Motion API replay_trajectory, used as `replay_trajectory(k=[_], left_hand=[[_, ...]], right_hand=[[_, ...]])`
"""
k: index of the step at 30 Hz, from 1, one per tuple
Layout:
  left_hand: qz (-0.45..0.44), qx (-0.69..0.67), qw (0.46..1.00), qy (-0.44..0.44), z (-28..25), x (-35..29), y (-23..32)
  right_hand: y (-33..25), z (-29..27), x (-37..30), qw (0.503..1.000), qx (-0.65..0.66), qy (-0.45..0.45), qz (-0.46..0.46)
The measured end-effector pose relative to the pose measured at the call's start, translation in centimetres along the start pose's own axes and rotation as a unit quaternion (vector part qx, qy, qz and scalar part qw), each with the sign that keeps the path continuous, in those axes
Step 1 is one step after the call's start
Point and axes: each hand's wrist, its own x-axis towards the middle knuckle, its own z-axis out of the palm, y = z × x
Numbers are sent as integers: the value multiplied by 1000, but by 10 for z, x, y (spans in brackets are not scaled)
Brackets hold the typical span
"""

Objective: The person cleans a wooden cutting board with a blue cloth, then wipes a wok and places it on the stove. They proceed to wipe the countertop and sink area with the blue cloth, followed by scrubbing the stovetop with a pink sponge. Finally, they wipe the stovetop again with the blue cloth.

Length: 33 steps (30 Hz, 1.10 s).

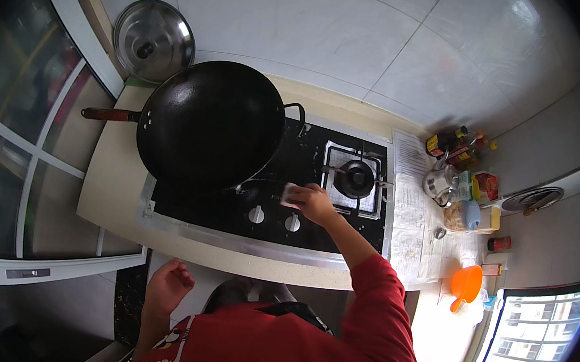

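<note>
The work in hand is looking like wiping down the black cooktop (188, 207), judging by the pale cloth (288, 196) that the right hand (310, 203) is grasping low and to the right of the big wok (211, 123). The cloth is lying close to the glass, though whether it is pressing flat is hard to tell. The next stroke is probably calling for light, even pressure, with the fingers staying clear of the wok's underside and of the two knobs (256, 214), which are sitting below the wok and toward its right. The right forearm is slanting up and leftward toward the wok from the red sleeve, the wrist bending slightly and the palm facing down, fingers and thumb closing around the cloth. The left hand (170, 283) is hanging below the wok, off the counter's front edge (259, 268), its fingers curling loosely and apparently holding nothing.
</note>
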Motion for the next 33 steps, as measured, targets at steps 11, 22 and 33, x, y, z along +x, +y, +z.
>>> replay_trajectory(k=[11, 22, 33], left_hand=[[6, -56, 998, -3, -6, -30, -31], [18, -88, 996, 19, -14, -71, -71], [23, -103, 994, 2, -15, -78, -81]], right_hand=[[-133, 56, -116, 982, -142, 89, 84], [-138, 108, -54, 931, -330, 131, 87], [-119, 72, -108, 969, -198, 133, 54]])
